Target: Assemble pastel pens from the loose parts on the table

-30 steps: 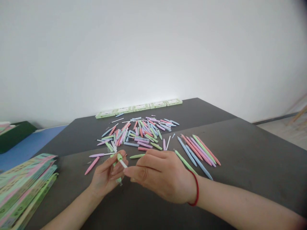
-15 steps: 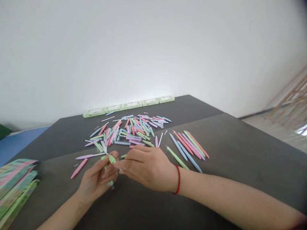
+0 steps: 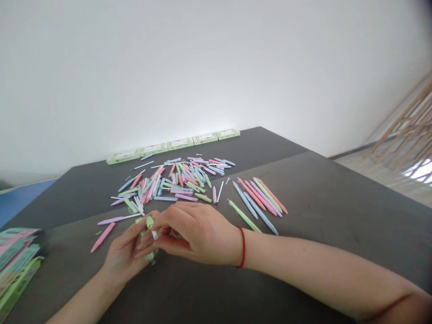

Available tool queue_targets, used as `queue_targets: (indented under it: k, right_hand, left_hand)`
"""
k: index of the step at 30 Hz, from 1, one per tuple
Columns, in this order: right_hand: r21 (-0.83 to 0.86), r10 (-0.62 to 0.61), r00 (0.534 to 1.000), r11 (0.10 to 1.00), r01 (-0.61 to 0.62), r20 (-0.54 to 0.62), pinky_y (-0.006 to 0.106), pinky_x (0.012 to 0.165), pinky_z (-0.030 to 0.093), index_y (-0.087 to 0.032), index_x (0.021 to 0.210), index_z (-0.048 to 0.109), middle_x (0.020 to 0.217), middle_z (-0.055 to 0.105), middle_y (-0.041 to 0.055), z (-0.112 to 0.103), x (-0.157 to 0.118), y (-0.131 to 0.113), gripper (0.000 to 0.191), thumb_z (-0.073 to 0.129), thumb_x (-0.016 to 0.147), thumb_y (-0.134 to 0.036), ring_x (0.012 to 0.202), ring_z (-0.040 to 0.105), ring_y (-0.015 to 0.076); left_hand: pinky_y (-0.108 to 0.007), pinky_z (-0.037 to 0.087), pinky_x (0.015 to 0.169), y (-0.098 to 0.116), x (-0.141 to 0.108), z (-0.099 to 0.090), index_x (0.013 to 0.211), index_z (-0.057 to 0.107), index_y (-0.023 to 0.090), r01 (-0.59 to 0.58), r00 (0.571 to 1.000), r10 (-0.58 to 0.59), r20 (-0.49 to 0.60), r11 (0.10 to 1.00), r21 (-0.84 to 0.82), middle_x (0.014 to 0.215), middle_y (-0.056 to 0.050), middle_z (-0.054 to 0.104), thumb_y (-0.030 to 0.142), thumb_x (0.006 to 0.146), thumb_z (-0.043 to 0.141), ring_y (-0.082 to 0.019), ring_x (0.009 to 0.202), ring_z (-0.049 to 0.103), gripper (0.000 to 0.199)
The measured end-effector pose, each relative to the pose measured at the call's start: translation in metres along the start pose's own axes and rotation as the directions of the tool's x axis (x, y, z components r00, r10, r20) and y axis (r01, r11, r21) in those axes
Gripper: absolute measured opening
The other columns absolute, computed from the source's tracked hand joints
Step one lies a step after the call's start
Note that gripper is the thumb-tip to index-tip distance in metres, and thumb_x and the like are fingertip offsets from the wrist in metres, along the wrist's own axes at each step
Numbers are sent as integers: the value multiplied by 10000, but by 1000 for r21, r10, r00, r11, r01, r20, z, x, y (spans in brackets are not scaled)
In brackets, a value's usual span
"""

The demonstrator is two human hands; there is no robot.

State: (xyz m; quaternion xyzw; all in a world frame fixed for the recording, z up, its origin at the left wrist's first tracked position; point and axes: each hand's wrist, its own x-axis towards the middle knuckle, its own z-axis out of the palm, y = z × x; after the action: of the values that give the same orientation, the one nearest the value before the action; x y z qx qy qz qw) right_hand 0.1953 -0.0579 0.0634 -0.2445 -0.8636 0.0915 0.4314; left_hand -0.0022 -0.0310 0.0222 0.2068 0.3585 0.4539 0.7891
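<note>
My left hand (image 3: 126, 254) is closed around green pen parts (image 3: 150, 255), low in the view left of centre. A short green piece (image 3: 150, 222) with a whitish end shows between the fingertips of both hands. My right hand (image 3: 197, 234), with a red cord at the wrist, is closed on that piece and touches the left fingers. Just beyond the hands lies a heap of loose pen parts (image 3: 182, 180) in pink, blue, green, purple and white. Right of my right hand, several whole-looking pens (image 3: 256, 198) lie side by side at a slant.
Green-and-white boxes (image 3: 180, 143) stand in a row along the wall at the far table edge. Colourful packages (image 3: 18, 265) are at the near left. A pink barrel (image 3: 103, 237) lies left of my left hand. Wooden slats (image 3: 405, 130) show at far right.
The view has shifted slightly, so the table items sit further left and higher. My right fingers have bent and moved around the green piece, and its whitish end now shows.
</note>
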Motion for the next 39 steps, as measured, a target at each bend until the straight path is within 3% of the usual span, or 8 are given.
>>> queue_targets:
  k: [4, 12, 19, 26, 39]
  right_hand:
    - [-14, -16, 999, 1000, 16, 32, 231, 757, 436, -162, 980, 525, 897, 636, 51, 1, 0, 2, 160, 412, 961, -274, 842, 566, 132]
    - [-35, -13, 999, 999, 15, 51, 222, 804, 427, -140, 945, 583, 907, 642, 60, -3, 3, 3, 188, 429, 955, -249, 863, 562, 138]
    - [-43, -54, 999, 998, 54, 6, 227, 784, 433, -122, 966, 593, 888, 654, 65, -3, 2, 0, 234, 412, 963, -271, 847, 572, 138]
    - [-48, -34, 999, 998, 33, -15, 216, 759, 423, -138, 949, 594, 888, 665, 45, -2, -1, 2, 194, 444, 953, -262, 830, 572, 131]
    - [-137, 8, 998, 991, 1, 62, 238, 757, 424, -131, 935, 598, 883, 664, 53, -2, 1, -1, 224, 419, 959, -264, 834, 577, 153]
  left_hand:
    - [-99, 348, 282, -1, -1, 5, 650, 511, 162, -42, 993, 35, 113, 997, 62, 462, 65, 370, 98, 782, 562, -48, 316, 371, 155]
    - [-92, 375, 307, -4, 4, -5, 605, 503, 161, -89, 983, 73, 170, 992, 91, 462, 52, 420, 139, 793, 575, -34, 321, 349, 203]
    - [-87, 362, 305, -4, 2, -4, 621, 521, 168, -86, 987, 70, 142, 991, 106, 456, 53, 427, 136, 780, 591, -40, 328, 355, 177]
    - [-84, 358, 316, -4, 4, -9, 644, 528, 157, -87, 980, 70, 186, 993, 82, 487, 49, 439, 151, 789, 596, -32, 341, 350, 161]
    - [-76, 367, 304, -6, 3, -3, 612, 504, 158, -95, 983, 73, 168, 987, 126, 456, 63, 420, 179, 753, 655, -28, 332, 333, 208]
